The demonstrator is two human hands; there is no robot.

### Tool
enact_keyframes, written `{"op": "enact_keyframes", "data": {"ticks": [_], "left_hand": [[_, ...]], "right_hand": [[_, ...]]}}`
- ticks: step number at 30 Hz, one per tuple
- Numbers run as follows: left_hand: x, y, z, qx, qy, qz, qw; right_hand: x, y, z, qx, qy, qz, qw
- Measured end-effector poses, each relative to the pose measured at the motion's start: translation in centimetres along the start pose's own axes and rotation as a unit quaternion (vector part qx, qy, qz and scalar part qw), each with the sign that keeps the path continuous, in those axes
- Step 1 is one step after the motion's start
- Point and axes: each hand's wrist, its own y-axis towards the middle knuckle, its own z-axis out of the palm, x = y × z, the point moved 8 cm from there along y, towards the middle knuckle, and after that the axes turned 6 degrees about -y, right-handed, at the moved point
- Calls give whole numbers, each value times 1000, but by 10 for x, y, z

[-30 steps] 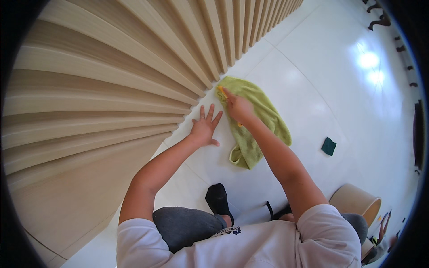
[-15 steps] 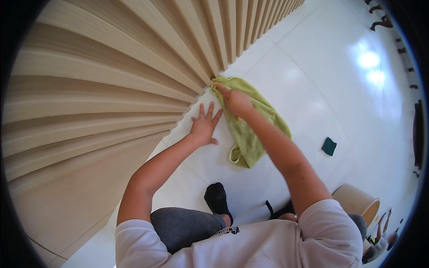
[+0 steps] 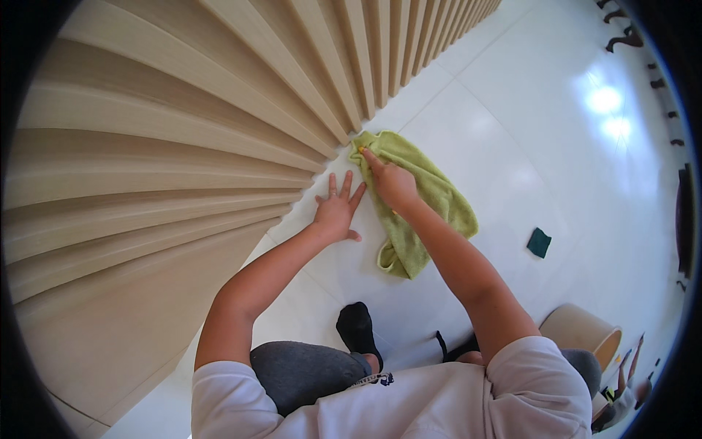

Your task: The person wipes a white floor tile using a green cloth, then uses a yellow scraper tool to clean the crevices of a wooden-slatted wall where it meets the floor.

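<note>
A lime-green cloth (image 3: 428,197) lies spread and creased on the white floor, its far corner just short of the slatted wall's foot. My right hand (image 3: 395,186) is on it, closed, the index finger stretched along a slim tool (image 3: 363,150) whose yellow-orange tip shows at the fingertip. Another orange bit peeks out under the palm; the rest of that tool is hidden by the hand. To the left of the cloth, my left hand (image 3: 335,217) rests flat on the floor with fingers spread, close to the slats and holding nothing.
Light wooden slats (image 3: 241,95) stand along the left and far side. A dark green pad (image 3: 539,242) lies on the floor to the right. Nearer stands a beige round container (image 3: 581,329). Dark furniture legs (image 3: 625,38) line the far right. Another person (image 3: 625,399) is at the lower right.
My right hand has drawn slightly back from the slats, pulling the cloth's far corner away from the wall's foot. My left hand stays in place.
</note>
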Motion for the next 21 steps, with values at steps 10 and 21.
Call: {"op": "enact_keyframes", "data": {"ticks": [10,21], "left_hand": [[0,-1,1,0,23,0,1000],[-1,2,3,6,14,-7,1000]], "right_hand": [[5,7,-3,-16,22,36,999],[4,-10,9,36,-2,-22,999]]}}
